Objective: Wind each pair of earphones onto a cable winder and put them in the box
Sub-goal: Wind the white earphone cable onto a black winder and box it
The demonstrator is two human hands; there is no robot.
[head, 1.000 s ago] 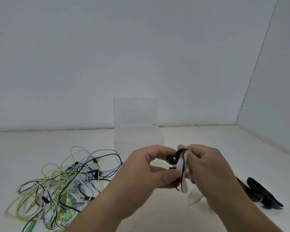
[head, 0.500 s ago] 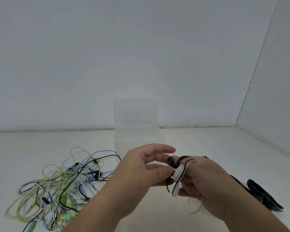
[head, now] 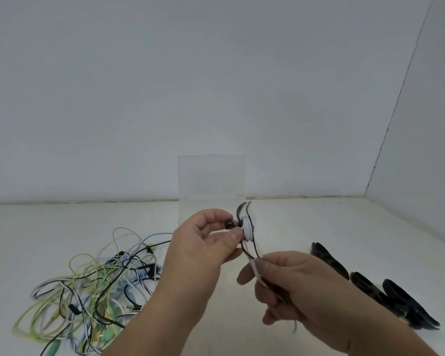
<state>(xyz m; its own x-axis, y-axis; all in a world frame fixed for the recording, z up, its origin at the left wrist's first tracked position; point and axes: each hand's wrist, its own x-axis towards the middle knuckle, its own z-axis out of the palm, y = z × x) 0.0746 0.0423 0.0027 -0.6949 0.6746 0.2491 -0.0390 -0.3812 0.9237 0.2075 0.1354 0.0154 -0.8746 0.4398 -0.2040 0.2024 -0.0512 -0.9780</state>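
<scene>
My left hand [head: 203, 250] pinches a white cable winder [head: 247, 228] between thumb and fingers, with a dark earbud [head: 228, 224] beside the thumb tip. A black-and-white earphone cable [head: 249, 249] runs from the winder down to my right hand [head: 301, 291], which grips the cable below and to the right. A clear plastic box [head: 211, 186] with its lid up stands behind the hands by the wall.
A tangled pile of earphones [head: 93, 291] in green, blue, black and white lies on the white surface at the left. Several black cable winders [head: 375, 289] lie in a row at the right. Walls close off the back and right side.
My hands have separated: the left now holds the winder alone and higher up, and the right has dropped down and right, drawing the cable out from the winder.
</scene>
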